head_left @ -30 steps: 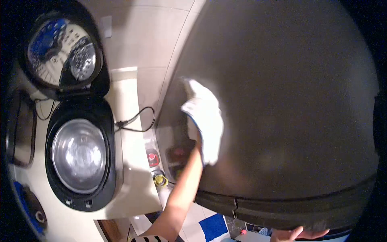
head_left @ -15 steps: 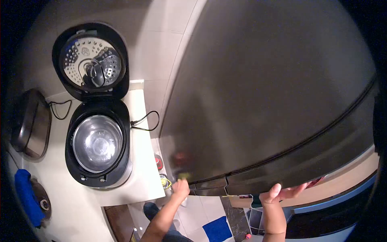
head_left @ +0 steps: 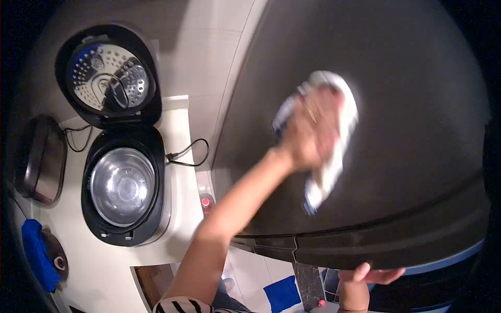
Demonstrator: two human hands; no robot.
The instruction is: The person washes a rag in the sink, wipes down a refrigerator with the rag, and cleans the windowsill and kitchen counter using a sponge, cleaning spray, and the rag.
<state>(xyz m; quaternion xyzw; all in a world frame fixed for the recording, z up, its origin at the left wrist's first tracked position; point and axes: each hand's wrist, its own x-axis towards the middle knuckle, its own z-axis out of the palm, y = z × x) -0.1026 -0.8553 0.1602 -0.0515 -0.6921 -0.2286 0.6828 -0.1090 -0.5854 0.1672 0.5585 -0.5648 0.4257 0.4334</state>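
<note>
My left hand (head_left: pixel 313 128), blurred by motion, presses a white cloth (head_left: pixel 342 141) with blue edging against the large dark panel (head_left: pixel 412 120). The cloth spreads out on both sides of the fingers, and one end hangs below the wrist. Down at the lower right, my right hand (head_left: pixel 370 274) grips the bottom edge of the same panel, with its thumb and fingertips showing on the near side.
On the white counter (head_left: pixel 180 208) at the left stands an open rice cooker (head_left: pixel 122 237) with a metal bowl (head_left: pixel 125 188) inside. Beside it are a dark appliance (head_left: pixel 44 161), a blue cloth (head_left: pixel 39 255) and a power cord (head_left: pixel 195 159). A blue mat (head_left: pixel 282 293) lies on the floor.
My left hand has moved up from the panel's lower left edge to its middle, and the white cloth shows in it. The panel's lower edge appears at a different angle. My right hand stays at that edge.
</note>
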